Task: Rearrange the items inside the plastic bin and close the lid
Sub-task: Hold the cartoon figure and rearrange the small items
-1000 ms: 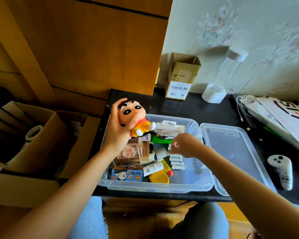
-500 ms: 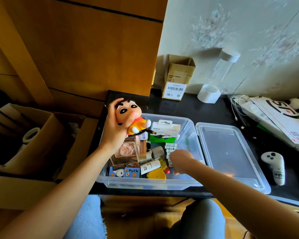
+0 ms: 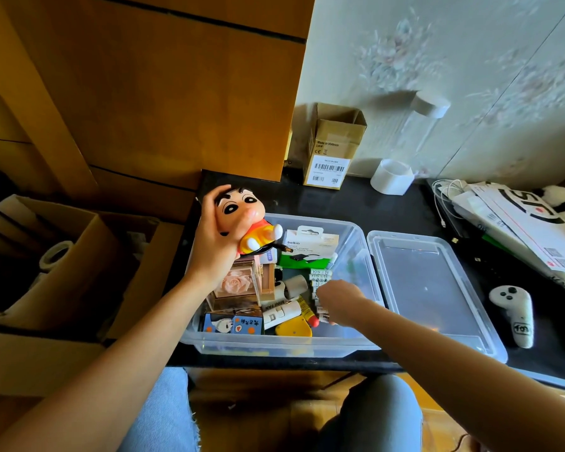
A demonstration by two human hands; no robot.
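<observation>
Bin (image 3: 274, 349) of clear plastic sits on the dark desk, long axis left to right. At its left end the left hand (image 3: 214, 249) grips a cartoon figure (image 3: 247, 220) held above a rose box (image 3: 237, 285). At centre the right hand (image 3: 338, 300) reaches down among a battery row (image 3: 320, 276); its grasp cannot be told. Rightward, beside the bin, lies the lid (image 3: 428, 288), nearer the right hand.

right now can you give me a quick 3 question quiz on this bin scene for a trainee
1. True or false: the lid is already on the plastic bin.
2. Which hand grips the cartoon figure? A) left hand B) right hand
3. Fill in: the white controller lies on the black table to the ___ of the lid.

Key: 1 false, it lies beside the bin on the right. 2 A. 3 right.
</observation>
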